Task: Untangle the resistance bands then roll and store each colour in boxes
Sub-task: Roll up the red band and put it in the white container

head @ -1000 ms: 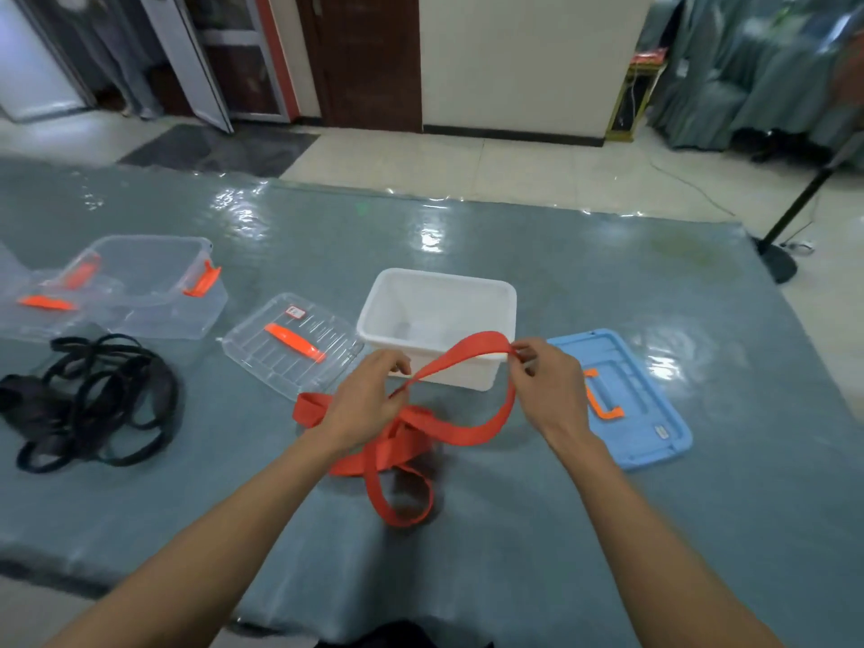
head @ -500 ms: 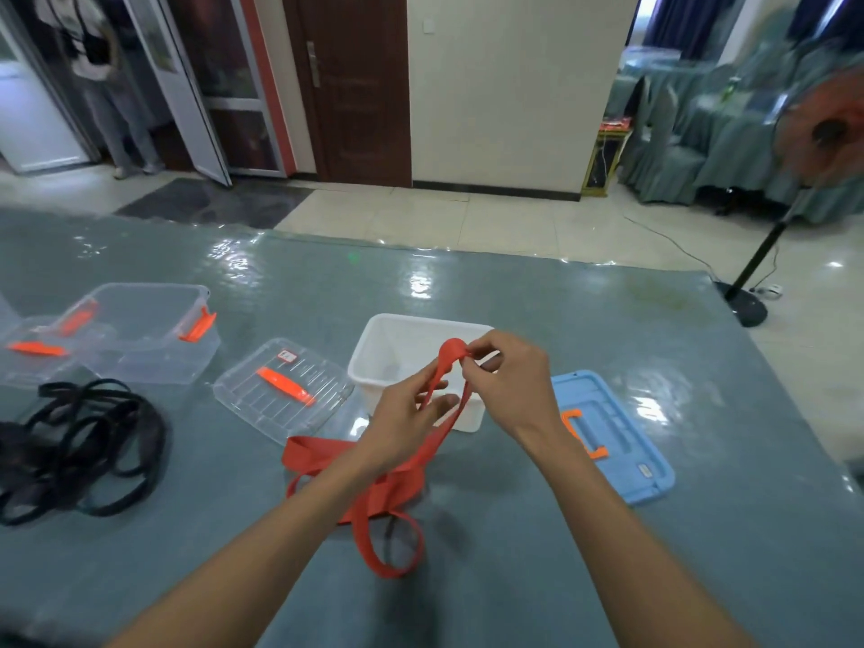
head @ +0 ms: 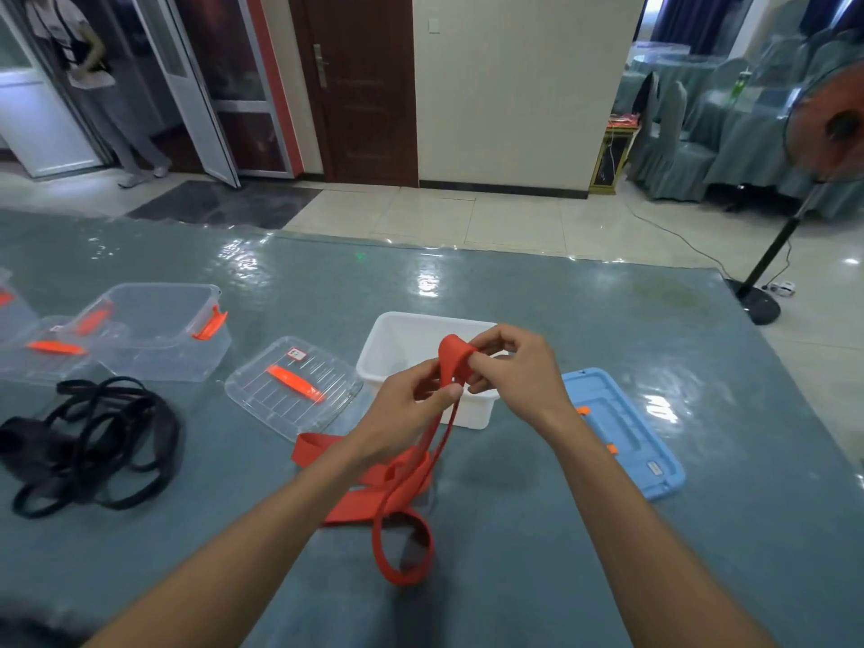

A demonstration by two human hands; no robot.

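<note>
Since a second ago, our two hands have drawn together: the red band (head: 406,479) that was stretched wide between them is now folded over on itself at its top end, just above the near rim of the white box (head: 406,329). Our left hand (head: 402,413) pinches the two hanging strands of the band between thumb and fingers, and our right hand (head: 516,374) grips the folded tip, curling it over. Below the hands the rest of the band trails down to the desk (head: 537,292), where it lies in loose loops, one open loop nearest us.

We judge that the untangling of this colour is done and the rolling is just beginning. Next we need to keep the first turn tight with the right hand while the left feeds the flat strands in evenly, lifting the slack off the desk so the loops do not twist.

Off to the left the black bands (head: 93,441) lie in a tangled heap, untouched, near the clear box (head: 163,329) and a clear lid (head: 290,385). A blue lid (head: 626,437) rests to the right of the white box.
</note>
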